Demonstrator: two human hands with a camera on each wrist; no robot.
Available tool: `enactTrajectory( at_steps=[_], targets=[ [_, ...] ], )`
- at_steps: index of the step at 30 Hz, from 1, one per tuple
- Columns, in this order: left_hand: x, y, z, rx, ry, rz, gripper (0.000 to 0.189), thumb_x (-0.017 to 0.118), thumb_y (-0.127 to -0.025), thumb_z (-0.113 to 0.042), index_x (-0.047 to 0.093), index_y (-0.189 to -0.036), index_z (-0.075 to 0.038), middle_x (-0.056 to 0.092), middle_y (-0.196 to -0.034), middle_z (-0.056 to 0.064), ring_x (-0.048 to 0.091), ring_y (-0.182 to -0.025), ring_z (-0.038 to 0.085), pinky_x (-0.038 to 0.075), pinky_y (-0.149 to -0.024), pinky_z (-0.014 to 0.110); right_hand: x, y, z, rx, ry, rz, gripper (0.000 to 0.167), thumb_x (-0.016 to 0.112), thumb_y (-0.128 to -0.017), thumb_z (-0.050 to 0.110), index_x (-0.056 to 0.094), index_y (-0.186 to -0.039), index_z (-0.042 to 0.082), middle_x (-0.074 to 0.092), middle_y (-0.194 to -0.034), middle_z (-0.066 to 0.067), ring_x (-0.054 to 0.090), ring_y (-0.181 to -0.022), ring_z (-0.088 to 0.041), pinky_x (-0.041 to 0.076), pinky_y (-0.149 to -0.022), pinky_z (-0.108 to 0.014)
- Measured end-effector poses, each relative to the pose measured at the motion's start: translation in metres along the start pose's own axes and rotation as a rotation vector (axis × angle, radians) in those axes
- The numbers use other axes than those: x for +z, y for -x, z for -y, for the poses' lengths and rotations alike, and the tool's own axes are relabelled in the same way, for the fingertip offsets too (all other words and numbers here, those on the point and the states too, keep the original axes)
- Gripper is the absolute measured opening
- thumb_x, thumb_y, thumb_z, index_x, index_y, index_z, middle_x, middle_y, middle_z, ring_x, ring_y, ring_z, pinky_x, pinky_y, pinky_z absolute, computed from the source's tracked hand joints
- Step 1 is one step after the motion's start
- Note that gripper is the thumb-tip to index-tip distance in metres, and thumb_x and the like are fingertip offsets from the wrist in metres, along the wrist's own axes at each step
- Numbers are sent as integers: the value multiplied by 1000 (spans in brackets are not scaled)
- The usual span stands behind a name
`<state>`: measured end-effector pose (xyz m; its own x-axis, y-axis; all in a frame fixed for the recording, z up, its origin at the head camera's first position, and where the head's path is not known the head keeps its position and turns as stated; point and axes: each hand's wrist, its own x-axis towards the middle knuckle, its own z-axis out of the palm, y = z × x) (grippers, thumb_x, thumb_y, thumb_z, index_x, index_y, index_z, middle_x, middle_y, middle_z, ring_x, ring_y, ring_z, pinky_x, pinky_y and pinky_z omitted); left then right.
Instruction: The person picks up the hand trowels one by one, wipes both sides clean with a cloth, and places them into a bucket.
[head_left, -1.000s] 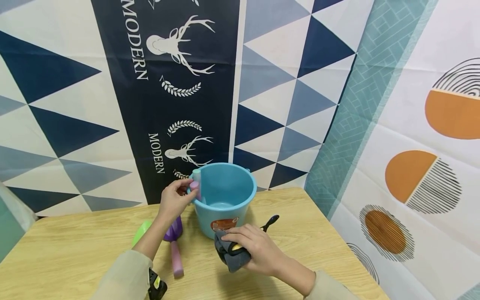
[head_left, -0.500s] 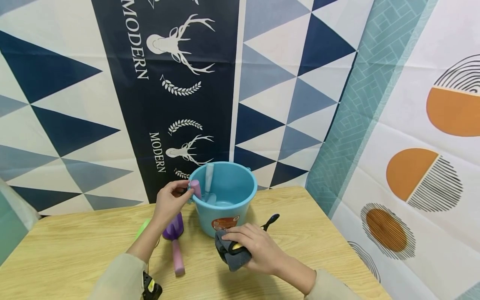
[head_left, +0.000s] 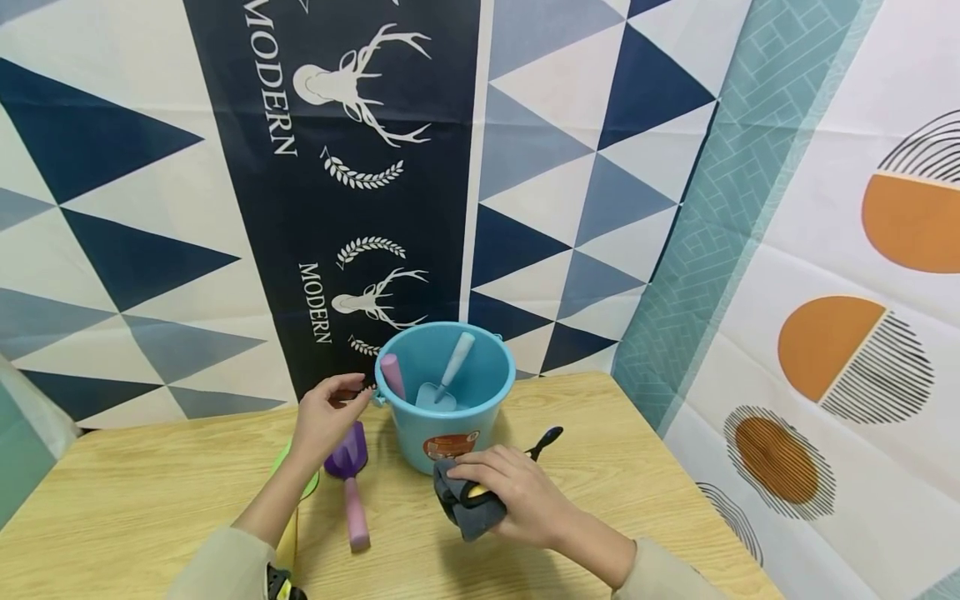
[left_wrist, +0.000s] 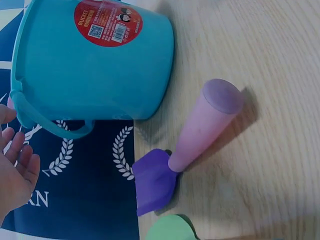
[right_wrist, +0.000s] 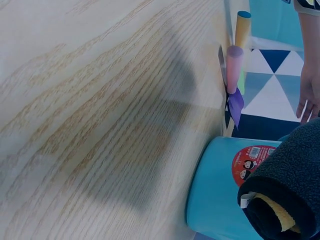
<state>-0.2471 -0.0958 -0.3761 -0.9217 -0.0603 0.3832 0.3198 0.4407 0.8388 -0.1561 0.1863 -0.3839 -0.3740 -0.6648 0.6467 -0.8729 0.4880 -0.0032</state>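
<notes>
Reaching toward the near-left rim of a blue bucket point(head_left: 403, 437), the left hand point(head_left: 324, 412) has its fingers loosely bent and apart, with nothing between them; the bucket stands upright on the wooden surface point(head_left: 637, 475), just to the right of these fingers, its handle point(left_wrist: 45, 123) hanging close beside them; whether a fingertip touches the rim, I cannot tell. Inside the bucket, nearest the left fingers, a pink handle point(head_left: 392, 375) leans by the wall, its lower end hidden; farther right of them, a pale blue shovel point(head_left: 453, 362) slants, blade low and grip up to the right.

The fingers of the right hand point(head_left: 521, 496) are curled over a rolled grey cloth point(head_left: 472, 512) with black edging and a yellow inside, gripping it in front of the bucket; the red label point(head_left: 450, 446) shows just beyond these fingers; a dark handle point(head_left: 546, 442) sticks out behind the right hand, and I cannot tell whether it is held.

Nearer the person than the left fingers, a purple shovel point(head_left: 348, 479) with a pink grip lies on the surface; beside it, a green piece point(head_left: 311, 486) and a yellow handle point(head_left: 287, 542) show partly behind the left forearm.
</notes>
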Motion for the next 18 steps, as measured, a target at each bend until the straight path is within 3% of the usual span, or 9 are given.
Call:
enactTrajectory(
  at_steps=[10, 18],
  targets=[
    [-15, 12, 9, -67, -82, -18, 33, 67, -85, -17, 64, -114, -4, 66, -109, 15, 58, -91, 21, 46, -72, 14, 1, 0, -1, 6, -10, 4, 45, 75, -78, 27, 58, -120, 19, 63, -116, 1, 57, -96, -11, 48, -83, -25],
    [-26, 21, 14, -118, -96, -24, 34, 67, -85, -17, 62, -116, -3, 65, -108, 16, 56, -91, 19, 46, -71, 12, 1, 0, -1, 10, -17, 3, 44, 73, -80, 29, 58, -120, 19, 63, -116, 1, 57, -96, -11, 48, -83, -25]
  ],
)
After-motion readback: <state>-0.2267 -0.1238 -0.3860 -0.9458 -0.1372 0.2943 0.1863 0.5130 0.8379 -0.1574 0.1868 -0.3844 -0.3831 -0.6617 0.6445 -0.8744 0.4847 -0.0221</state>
